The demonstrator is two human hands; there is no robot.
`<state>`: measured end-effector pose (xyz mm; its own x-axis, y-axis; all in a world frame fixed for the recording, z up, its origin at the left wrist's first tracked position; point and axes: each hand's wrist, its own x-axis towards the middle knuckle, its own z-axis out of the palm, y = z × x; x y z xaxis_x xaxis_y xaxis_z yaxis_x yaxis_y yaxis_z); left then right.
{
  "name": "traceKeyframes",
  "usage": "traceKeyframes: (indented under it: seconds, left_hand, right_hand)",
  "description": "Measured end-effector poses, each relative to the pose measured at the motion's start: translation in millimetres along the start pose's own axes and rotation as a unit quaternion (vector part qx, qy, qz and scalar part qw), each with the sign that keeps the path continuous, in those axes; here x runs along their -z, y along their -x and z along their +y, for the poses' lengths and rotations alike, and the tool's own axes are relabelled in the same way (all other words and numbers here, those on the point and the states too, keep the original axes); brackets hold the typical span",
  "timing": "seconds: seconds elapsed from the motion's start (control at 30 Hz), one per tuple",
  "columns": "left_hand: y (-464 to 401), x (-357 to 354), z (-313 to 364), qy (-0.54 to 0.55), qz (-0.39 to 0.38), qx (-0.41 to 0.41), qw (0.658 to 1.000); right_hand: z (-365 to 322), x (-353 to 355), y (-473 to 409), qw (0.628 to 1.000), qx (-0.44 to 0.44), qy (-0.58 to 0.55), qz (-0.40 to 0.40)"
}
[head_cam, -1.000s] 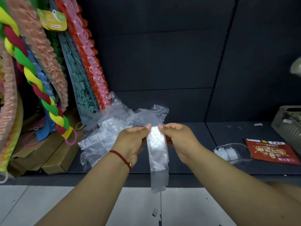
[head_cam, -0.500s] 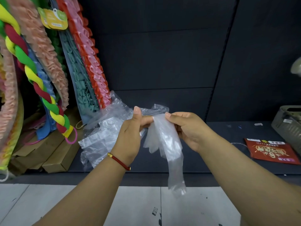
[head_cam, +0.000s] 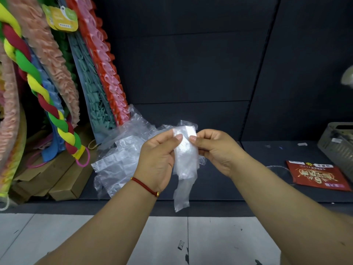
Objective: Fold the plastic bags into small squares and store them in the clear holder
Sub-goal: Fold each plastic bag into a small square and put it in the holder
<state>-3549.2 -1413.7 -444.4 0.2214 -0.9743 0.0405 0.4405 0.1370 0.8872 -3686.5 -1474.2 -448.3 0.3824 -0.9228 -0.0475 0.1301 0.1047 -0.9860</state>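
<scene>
A clear plastic bag (head_cam: 185, 165), folded into a narrow strip, hangs in the air above the front of the dark shelf (head_cam: 219, 180). My left hand (head_cam: 157, 159) pinches its upper left edge, thumb on the front. My right hand (head_cam: 215, 150) pinches the upper right edge; the top is doubled over between my thumbs. A loose tail dangles below my hands. A heap of crumpled clear bags (head_cam: 118, 159) lies on the shelf behind my left hand. Only a thin curved rim of the clear holder (head_cam: 277, 167) shows past my right forearm.
Colourful ruffled and braided items (head_cam: 57, 104) hang at the left over cardboard boxes (head_cam: 63, 178). A red packet (head_cam: 319, 176) and a grey basket (head_cam: 340, 148) sit on the shelf at the right. Light floor tiles (head_cam: 168, 243) lie below.
The strip first hung long between my thumbs, then swung loose as my left hand rose. Now both hands pinch it again, with the top doubled over and the strip hanging shorter.
</scene>
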Motion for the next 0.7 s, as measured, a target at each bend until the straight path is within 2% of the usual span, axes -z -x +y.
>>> traceKeyframes:
  seconds: [0.2,0.43,0.53,0.6,0.7]
  left_hand:
    - [-3.2,0.8,-2.2,-0.053,-0.009,-0.046,0.998]
    - [-6.0,-1.0,-4.5,-0.075,0.041,-0.036,0.996]
    - [-4.7,1.2,-11.2,-0.184,0.02,0.022,0.982]
    - [-3.3,2.5,-15.5,-0.265,0.014,0.025,0.964]
    - [-3.7,2.7,-12.4,-0.273,0.04,0.01,0.961]
  right_hand:
    - [-0.1,-2.3,-1.5,1.0,0.02,0.006,0.019]
    - [-1.7,-6.1,0.5,0.994,0.064,-0.028,0.08]
    - [-2.5,-0.7,-1.7,0.988,0.095,-0.037,0.119]
    - [-2.9,2.6,-2.9,0.986,0.098,-0.021,0.133]
    - [-3.0,4.2,-3.1,0.991,0.07,-0.021,0.114]
